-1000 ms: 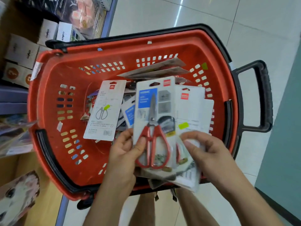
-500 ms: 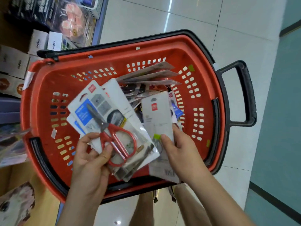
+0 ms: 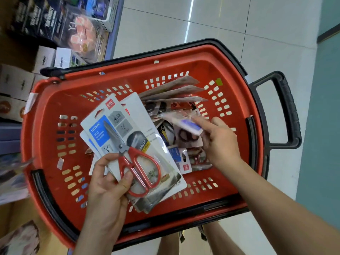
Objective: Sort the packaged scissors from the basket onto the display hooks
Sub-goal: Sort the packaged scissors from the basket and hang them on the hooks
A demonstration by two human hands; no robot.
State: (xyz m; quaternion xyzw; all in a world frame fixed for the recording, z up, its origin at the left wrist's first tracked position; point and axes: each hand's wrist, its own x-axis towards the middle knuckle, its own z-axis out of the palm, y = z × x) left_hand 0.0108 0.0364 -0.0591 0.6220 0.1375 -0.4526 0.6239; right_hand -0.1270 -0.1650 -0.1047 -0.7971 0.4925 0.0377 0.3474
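Left hand [image 3: 108, 183]: clamped on the lower end of a stack of packs [image 3: 128, 137]; thumb [image 3: 127, 179] pressed across the front, the other fingers curled behind the cards
Top of the stack: red scissors [image 3: 136, 162] under clear plastic, handles just beside the thumb, blades pointing up and away from it
Right hand [image 3: 220, 142]: reaching into the basket [image 3: 202, 57]; index finger [image 3: 202, 120] stretched out over a blurred loose pack [image 3: 189, 126] with a blue label; thumb hidden, so I cannot tell whether it pinches the pack or only touches it
Remaining goods: a pile [image 3: 185, 140] of more packs lies under and beyond the right fingertips, some propped on edge at the far wall
Hooks: not in view
Handling, as I judge it: each pack is light, a stiff card with a smooth slippery blister; the weight sits low at the handles; stacked cards could fan out or slide apart
Where to hold: pinch the bare card edge below the blister, leaving the hang hole at the top free for the hook
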